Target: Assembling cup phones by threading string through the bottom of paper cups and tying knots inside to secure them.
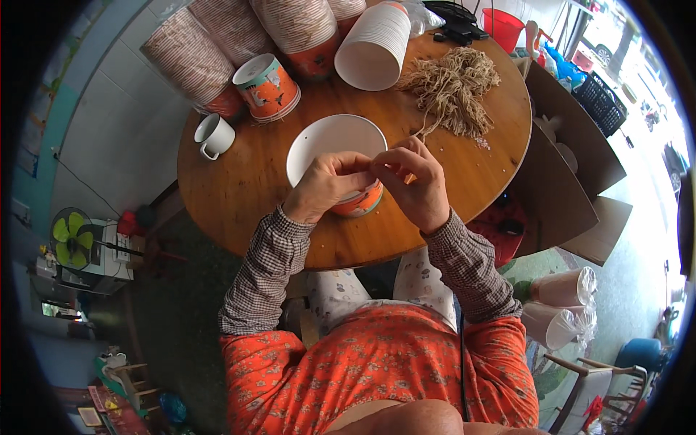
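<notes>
The left hand (328, 185) is curling closed over the near rim of a white paper bowl (335, 141) with an orange band, its fingers pinching at the edge. The right hand (415, 181) is meeting it at three o'clock of the left, fingertips closed on a thin tan string (428, 129) that is running up toward one o'clock. The bowl is sitting near the middle of the round wooden table (239, 181). At ten o'clock of the bowl a white mug (214, 135) is standing well apart. At one o'clock the string is leading into a loose bundle of tan cords (453, 87). Farther off, at twelve o'clock, stacks of paper bowls (239, 36) are lying on their sides.
</notes>
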Motion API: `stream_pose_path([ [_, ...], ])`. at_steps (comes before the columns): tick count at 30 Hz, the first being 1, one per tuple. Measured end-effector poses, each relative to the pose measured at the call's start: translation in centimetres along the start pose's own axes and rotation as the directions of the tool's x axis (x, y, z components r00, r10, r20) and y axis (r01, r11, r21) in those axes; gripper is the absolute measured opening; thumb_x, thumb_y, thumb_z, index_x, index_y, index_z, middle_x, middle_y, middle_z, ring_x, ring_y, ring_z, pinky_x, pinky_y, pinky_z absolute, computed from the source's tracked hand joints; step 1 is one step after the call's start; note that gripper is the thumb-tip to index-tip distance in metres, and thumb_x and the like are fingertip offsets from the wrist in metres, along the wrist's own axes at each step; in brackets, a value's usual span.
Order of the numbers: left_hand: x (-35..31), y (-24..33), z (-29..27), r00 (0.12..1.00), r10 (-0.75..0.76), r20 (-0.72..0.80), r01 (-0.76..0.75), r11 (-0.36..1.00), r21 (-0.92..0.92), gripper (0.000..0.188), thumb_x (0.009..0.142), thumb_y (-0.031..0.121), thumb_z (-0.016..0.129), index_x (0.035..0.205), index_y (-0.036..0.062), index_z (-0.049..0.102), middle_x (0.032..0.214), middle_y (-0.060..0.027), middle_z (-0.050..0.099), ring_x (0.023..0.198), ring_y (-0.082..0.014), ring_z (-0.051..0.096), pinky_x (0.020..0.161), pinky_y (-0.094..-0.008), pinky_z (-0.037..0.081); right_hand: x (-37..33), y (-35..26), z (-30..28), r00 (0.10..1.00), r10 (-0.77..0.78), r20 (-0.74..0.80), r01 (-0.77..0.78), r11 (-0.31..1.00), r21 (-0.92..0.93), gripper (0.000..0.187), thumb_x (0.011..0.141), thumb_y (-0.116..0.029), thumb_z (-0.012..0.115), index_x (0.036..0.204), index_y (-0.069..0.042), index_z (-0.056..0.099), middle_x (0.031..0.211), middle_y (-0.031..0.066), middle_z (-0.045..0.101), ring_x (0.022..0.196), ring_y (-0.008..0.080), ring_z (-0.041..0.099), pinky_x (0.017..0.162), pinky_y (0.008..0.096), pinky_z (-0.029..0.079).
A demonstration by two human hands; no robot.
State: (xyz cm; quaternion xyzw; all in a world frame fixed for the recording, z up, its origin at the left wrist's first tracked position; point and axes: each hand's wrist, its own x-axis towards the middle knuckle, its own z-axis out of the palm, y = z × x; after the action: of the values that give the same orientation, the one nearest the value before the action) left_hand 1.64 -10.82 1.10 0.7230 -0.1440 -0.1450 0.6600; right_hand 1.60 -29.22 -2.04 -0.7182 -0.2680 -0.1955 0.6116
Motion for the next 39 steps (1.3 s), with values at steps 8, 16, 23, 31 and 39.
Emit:
stream_pose_path([
  [8, 0.0, -0.3, -0.2, 0.999, 0.011, -0.032, -0.011, 1.0, -0.014, 0.014, 0.092, 0.013, 0.061, 0.097, 0.0001, 0.064, 0.087, 0.0001, 0.062, 0.077, -0.0067, 0.056, 0.076, -0.0211, 0.046, -0.5, 1.7, 0.3, 0.938, 0.335, 0.09, -0.339, 0.832, 0.439, 0.018, 0.093, -0.011, 0.061, 0.105, 0.001, 0.066, 0.089, 0.0024, 0.067, 0.079, 0.006, 0.059, 0.069, 0.0209, 0.048],
  [16, 0.2, -0.9, 0.6, 0.958, 0.25, -0.137, -0.205, 0.939, 0.278, 0.014, 0.092, 0.012, 0.062, 0.092, -0.0017, 0.065, 0.083, -0.0022, 0.067, 0.077, -0.0064, 0.061, 0.071, -0.023, 0.05, -1.3, 1.3, 1.1, 0.967, 0.252, -0.042, -0.246, 0.962, 0.114, 0.013, 0.084, -0.006, 0.068, 0.096, -0.002, 0.068, 0.082, 0.0059, 0.068, 0.068, 0.0089, 0.062, 0.059, 0.0237, 0.05],
  [23, 0.0, -1.1, 0.7, 0.942, 0.277, -0.188, -0.209, 0.926, 0.315, 0.015, 0.091, 0.012, 0.062, 0.091, -0.0032, 0.064, 0.082, -0.0044, 0.068, 0.076, -0.0077, 0.062, 0.069, -0.0237, 0.052, -1.4, 0.7, 1.4, 0.992, 0.017, -0.127, -0.033, 0.991, -0.127, 0.011, 0.08, -0.004, 0.068, 0.09, -0.004, 0.065, 0.077, 0.008, 0.063, 0.063, 0.0191, 0.062, 0.055, 0.0284, 0.049],
  [31, 0.0, -1.2, 0.7, 0.941, 0.24, -0.237, -0.17, 0.945, 0.281, 0.012, 0.088, 0.009, 0.063, 0.09, -0.0026, 0.062, 0.081, -0.0059, 0.067, 0.076, -0.0094, 0.062, 0.069, -0.0244, 0.052, -1.6, 0.2, 1.7, 0.996, -0.04, -0.078, 0.03, 0.992, -0.125, 0.016, 0.078, -0.001, 0.067, 0.093, -0.004, 0.062, 0.08, 0.0082, 0.062, 0.064, 0.0199, 0.062, 0.056, 0.0286, 0.05],
  [39, -0.4, -0.5, 1.0, 0.936, 0.289, -0.202, -0.173, 0.876, 0.45, 0.009, 0.09, 0.008, 0.064, 0.094, 0.0007, 0.063, 0.085, 0.0005, 0.061, 0.076, -0.0062, 0.058, 0.07, -0.0216, 0.049, -1.6, 0.7, 1.9, 0.993, 0.002, -0.115, -0.009, 0.999, -0.052, 0.016, 0.078, 0.0, 0.066, 0.093, -0.003, 0.062, 0.081, 0.008, 0.062, 0.065, 0.0179, 0.062, 0.055, 0.0269, 0.049],
])
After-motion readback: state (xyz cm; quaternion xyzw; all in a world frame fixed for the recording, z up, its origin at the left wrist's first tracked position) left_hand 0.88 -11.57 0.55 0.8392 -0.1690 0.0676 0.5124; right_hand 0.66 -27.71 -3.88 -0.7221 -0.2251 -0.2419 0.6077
